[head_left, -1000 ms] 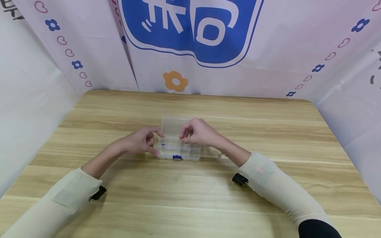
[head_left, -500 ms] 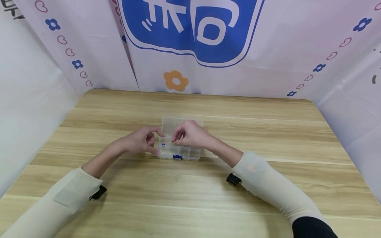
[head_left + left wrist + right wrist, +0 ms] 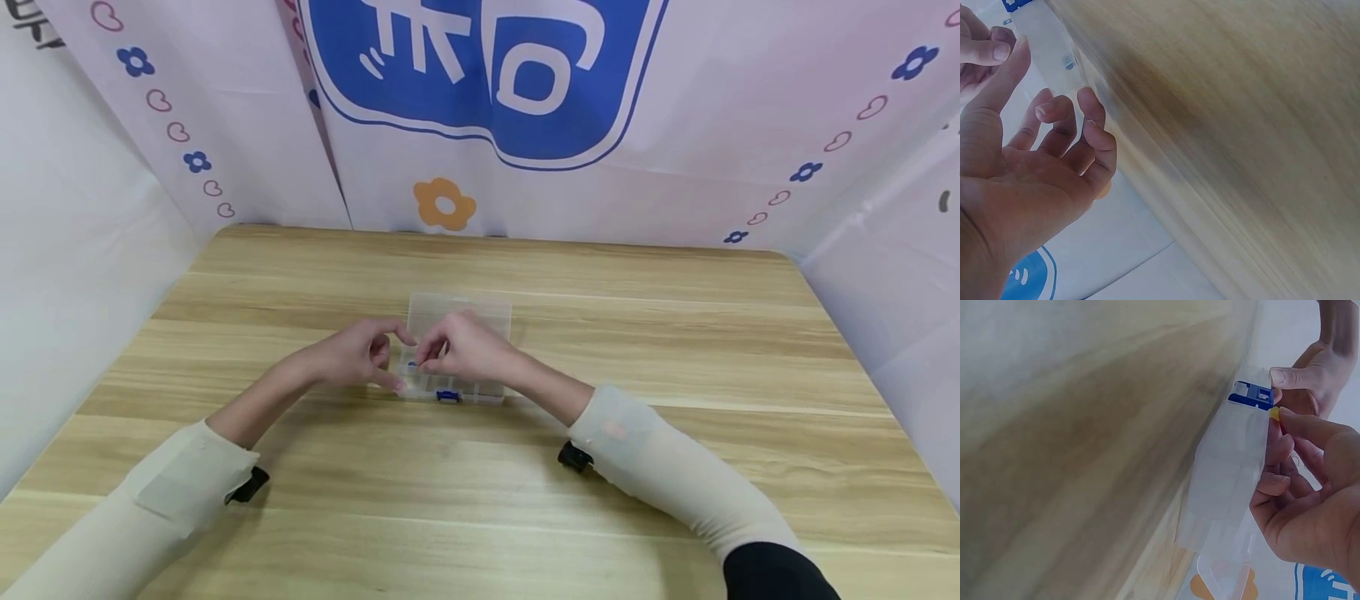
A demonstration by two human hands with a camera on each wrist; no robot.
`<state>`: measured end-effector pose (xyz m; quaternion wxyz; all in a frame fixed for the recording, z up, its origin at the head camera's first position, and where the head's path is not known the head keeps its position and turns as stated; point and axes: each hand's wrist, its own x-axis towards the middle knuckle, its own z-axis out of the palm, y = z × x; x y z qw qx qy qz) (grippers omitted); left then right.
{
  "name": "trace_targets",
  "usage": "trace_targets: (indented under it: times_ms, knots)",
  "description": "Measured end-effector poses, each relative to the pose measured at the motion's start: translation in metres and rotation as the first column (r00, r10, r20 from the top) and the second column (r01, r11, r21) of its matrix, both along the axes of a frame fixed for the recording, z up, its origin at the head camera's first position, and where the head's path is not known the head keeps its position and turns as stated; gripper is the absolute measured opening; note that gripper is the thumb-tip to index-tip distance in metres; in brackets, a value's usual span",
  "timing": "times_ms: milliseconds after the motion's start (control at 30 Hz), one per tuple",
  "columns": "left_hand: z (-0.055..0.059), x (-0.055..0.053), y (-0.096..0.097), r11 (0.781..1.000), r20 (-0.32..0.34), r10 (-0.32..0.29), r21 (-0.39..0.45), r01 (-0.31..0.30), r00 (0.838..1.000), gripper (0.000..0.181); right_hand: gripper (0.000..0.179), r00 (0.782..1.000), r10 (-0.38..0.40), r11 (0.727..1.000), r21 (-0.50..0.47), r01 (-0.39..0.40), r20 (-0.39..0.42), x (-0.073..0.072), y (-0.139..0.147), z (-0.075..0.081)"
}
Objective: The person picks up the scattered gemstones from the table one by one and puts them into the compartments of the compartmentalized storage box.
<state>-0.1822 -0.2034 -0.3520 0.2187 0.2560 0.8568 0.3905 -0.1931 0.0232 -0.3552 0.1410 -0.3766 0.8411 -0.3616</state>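
Note:
A clear plastic compartment box (image 3: pixel 491 392) with a blue latch (image 3: pixel 448 396) lies on the table, its lid (image 3: pixel 495 315) folded back. My left hand (image 3: pixel 348 354) grips its left end, index finger at the back and thumb at the front corner. My right hand (image 3: pixel 468 346) is over the left compartments, its fingers hiding part of them. In the right wrist view, its thumb and index finger pinch a small yellow piece (image 3: pixel 1274 413) just above the box rim. A small blue piece (image 3: pixel 412 364) shows in the back left compartment, close to the right fingertips.
The wooden table (image 3: pixel 420 500) ends at a printed white cloth backdrop (image 3: pixel 637 200), with white cloth at both sides. A black wrist camera (image 3: pixel 576 457) sits under the right sleeve, another (image 3: pixel 247 485) at the left one.
My right hand has moved left over the box, toward the left compartments. Its forearm now covers the small pieces seen right of the box. My left hand has stayed in place.

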Motion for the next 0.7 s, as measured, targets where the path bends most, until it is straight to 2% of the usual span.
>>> trace_targets:
  times_ms: [333, 533, 700]
  knots:
    - [0.000, -0.001, 0.000, 1.000, -0.004, -0.012, 0.008, 0.012, 1.000, 0.052, 0.004, 0.999, -0.002, 1.000, -0.014, 0.002, 0.036, 0.000, 0.004, 0.003]
    - [-0.002, -0.002, 0.001, 1.000, -0.001, -0.003, 0.000, 0.003, 1.000, 0.054, 0.005, 1.000, -0.019, 1.000, -0.013, 0.020, 0.023, -0.002, 0.021, 0.006]
    - [-0.003, -0.002, 0.001, 1.000, -0.004, -0.006, 0.002, 0.006, 1.000, 0.054, 0.006, 0.996, -0.070, 0.997, -0.018, 0.072, 0.062, -0.005, 0.041, 0.006]
